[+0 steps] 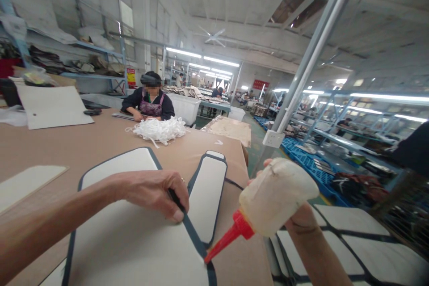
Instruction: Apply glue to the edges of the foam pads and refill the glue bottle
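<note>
The left hand (pixel 154 194) is bent, its thumb and fingers pinched on the dark blue-grey fabric edging (pixel 192 228) of a large, smooth white panel with a rounded corner (pixel 134 241). The right hand (pixel 303 215) is wrapped round a translucent, off-white soft plastic bottle (pixel 278 196), tilted so its red conical nozzle (pixel 228 237) meets that edging. The panel lies on the brown-covered worktable (pixel 234 214), near its right edge; beside it is a narrow, dark-bordered white panel (pixel 208 192). Loose white strips (pixel 160 129) are heaped towards the far edge.
</note>
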The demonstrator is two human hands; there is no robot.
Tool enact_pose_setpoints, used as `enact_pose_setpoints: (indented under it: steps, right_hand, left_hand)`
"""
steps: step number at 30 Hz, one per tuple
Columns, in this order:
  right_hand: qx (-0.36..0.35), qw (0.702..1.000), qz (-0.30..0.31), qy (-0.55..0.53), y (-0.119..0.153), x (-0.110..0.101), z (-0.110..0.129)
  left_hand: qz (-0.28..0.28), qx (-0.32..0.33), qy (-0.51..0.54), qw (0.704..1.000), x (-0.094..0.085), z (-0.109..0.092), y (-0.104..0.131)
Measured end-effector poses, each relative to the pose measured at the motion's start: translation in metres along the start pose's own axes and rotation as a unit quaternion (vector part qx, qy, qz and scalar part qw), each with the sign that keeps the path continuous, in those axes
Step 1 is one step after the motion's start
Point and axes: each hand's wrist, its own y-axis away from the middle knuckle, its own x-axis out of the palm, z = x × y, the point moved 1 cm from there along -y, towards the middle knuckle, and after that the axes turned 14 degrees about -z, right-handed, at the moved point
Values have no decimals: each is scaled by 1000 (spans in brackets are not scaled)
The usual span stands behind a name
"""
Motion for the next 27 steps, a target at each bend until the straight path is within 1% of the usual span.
enact_pose_setpoints:
  steps: [2, 5, 8, 15, 17, 21, 27]
  right_hand:
    - [6, 1000, 17, 4, 0, 0, 2]
    - [0, 1000, 12, 12, -2, -1, 3]
    - [-4, 1000, 5, 23, -2, -2, 5]
    - [27, 1000, 8, -4, 8, 2, 14]
    - [19, 1000, -4, -8, 7, -2, 14]
    - [-27, 999, -38, -3, 1, -15, 8]
    - [-55, 996, -52, -41, -2, -39, -9]
  left_hand:
    - [5, -1, 12, 1000, 1, 0, 0]
    - [8, 5, 29, 1000, 2, -1, 0]
    - [0, 11, 26, 1000, 4, -2, 0]
    - [-27, 7, 30, 999, 5, -2, 2]
    - [-37, 0, 31, 999, 3, -2, 4]
    - [-73, -19, 18, 997, -3, 2, 10]
    - [-118, -39, 1, 992, -7, 13, 16]
